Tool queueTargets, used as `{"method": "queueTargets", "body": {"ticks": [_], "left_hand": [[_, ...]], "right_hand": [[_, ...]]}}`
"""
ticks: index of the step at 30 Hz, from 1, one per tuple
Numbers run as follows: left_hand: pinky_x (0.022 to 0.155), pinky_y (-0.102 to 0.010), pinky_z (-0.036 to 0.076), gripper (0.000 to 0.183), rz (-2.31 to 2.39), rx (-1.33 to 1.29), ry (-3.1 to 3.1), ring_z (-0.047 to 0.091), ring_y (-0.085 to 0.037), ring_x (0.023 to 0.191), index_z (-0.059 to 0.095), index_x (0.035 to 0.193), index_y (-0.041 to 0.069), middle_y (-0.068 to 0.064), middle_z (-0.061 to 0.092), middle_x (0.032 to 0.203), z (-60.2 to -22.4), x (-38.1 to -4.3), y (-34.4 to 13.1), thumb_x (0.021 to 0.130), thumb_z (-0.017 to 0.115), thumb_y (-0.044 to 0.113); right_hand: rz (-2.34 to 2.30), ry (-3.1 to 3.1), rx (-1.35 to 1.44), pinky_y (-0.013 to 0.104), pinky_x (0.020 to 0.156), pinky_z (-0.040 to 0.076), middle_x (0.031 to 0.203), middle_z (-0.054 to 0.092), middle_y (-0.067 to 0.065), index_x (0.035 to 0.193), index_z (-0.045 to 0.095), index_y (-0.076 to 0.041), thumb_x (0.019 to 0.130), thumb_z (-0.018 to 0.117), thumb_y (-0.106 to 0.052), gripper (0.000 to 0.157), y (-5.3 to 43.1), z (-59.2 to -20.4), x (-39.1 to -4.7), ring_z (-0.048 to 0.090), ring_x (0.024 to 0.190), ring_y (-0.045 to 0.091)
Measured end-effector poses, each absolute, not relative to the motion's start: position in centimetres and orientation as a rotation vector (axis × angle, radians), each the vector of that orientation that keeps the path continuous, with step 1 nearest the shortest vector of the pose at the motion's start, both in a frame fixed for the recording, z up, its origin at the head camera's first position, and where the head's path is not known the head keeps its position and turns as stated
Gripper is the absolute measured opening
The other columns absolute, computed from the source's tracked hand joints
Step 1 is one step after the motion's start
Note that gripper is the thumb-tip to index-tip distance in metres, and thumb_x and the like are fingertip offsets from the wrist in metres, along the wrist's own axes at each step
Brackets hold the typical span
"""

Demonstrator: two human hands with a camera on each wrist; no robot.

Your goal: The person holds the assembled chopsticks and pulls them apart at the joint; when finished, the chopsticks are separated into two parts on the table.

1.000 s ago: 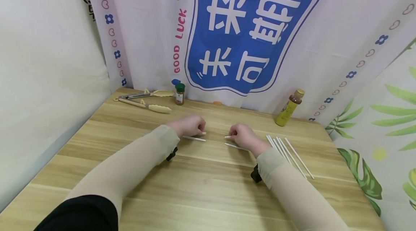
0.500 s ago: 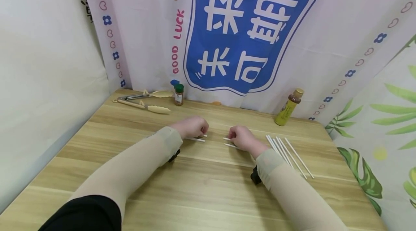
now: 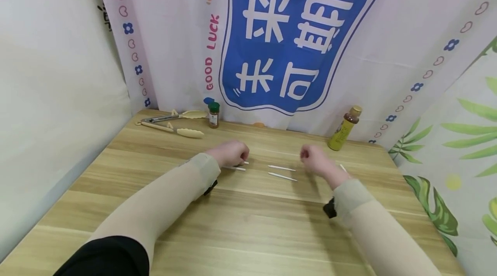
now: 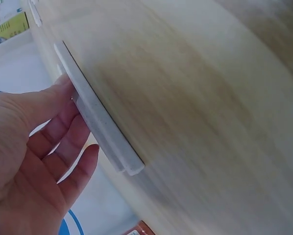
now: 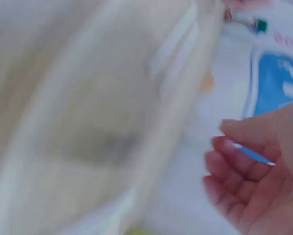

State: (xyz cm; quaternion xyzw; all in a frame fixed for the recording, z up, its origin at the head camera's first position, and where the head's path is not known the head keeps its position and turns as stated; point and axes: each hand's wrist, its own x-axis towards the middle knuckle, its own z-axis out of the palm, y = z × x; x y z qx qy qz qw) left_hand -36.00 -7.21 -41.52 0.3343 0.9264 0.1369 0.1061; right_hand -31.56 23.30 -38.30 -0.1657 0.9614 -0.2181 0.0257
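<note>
In the head view my left hand [image 3: 232,153] is low over the table, beside a short white stick [image 3: 237,168]. The left wrist view has two white sticks [image 4: 105,120] lying side by side; thumb and forefinger pinch the farther one, partly covered by the nearer. My right hand [image 3: 316,160] is raised off the table, its fingers [image 5: 230,156] loosely curled with nothing between them. To its left lie two more short white sticks, a farther one [image 3: 282,168] and a nearer one [image 3: 282,177], roughly parallel and apart.
Longer white sticks [image 3: 343,168] are mostly hidden behind the right forearm. Along the table's back edge are cream-tipped tongs [image 3: 190,133], a small green-capped jar [image 3: 214,116] and a yellow-labelled bottle [image 3: 341,133]. A printed cloth [image 3: 174,51] hangs behind them.
My right hand has let go of its short stick and moved up and to the right, toward the longer sticks. The left hand stays by its pair, having shifted slightly right.
</note>
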Motion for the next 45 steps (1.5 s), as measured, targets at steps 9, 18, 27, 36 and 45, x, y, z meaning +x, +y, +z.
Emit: {"method": "queueTargets", "body": {"ticks": [9,18,27,36,45], "left_hand": [[0.070,-0.032,0.044,0.017,0.375,1.045,2.738,0.052,-0.015,0.071,0.062,0.075,0.013,0.004,0.056,0.072,-41.6,-36.2,-7.7,0.088,0.070,0.005],[0.071,-0.032,0.045,0.017,0.368,1.054,2.753,0.052,-0.015,0.071,0.062,0.076,0.013,0.004,0.055,0.073,-41.4,-35.9,-7.5,0.089,0.069,0.005],[0.072,-0.031,0.045,0.016,0.368,1.038,2.745,0.052,-0.014,0.072,0.063,0.078,0.013,0.003,0.056,0.075,-41.1,-35.7,-7.5,0.091,0.068,0.007],[0.071,-0.031,0.045,0.016,0.356,1.028,2.753,0.054,-0.014,0.073,0.063,0.078,0.015,0.004,0.057,0.076,-41.5,-35.7,-7.6,0.093,0.068,0.012],[0.083,-0.035,0.049,0.010,0.680,1.038,2.974,0.059,-0.018,0.091,0.066,0.105,0.012,0.000,0.061,0.101,-38.7,-34.4,-7.1,0.099,0.061,0.019]], "right_hand": [[-0.383,2.850,-0.273,0.035,0.060,0.043,0.074,0.054,0.005,0.078,0.054,-0.006,0.082,0.066,0.000,0.014,29.8,-37.9,-30.0,0.051,0.068,0.021],[-0.364,2.890,-0.168,0.037,0.061,0.046,0.076,0.055,0.007,0.081,0.056,-0.003,0.083,0.063,-0.004,0.007,30.3,-39.9,-28.9,0.053,0.067,0.022],[-0.419,2.904,-0.186,0.036,0.062,0.045,0.077,0.055,0.005,0.081,0.057,-0.005,0.085,0.066,-0.010,0.011,29.2,-40.2,-29.0,0.052,0.068,0.021],[-0.643,2.927,-0.453,0.035,0.064,0.044,0.076,0.056,0.003,0.082,0.060,-0.006,0.087,0.064,-0.007,0.007,24.3,-38.5,-29.8,0.051,0.070,0.018],[-0.979,2.816,-0.615,0.030,0.054,0.049,0.074,0.060,0.005,0.090,0.059,-0.001,0.090,0.061,-0.003,0.002,19.1,-37.6,-29.9,0.063,0.065,0.026]]}}
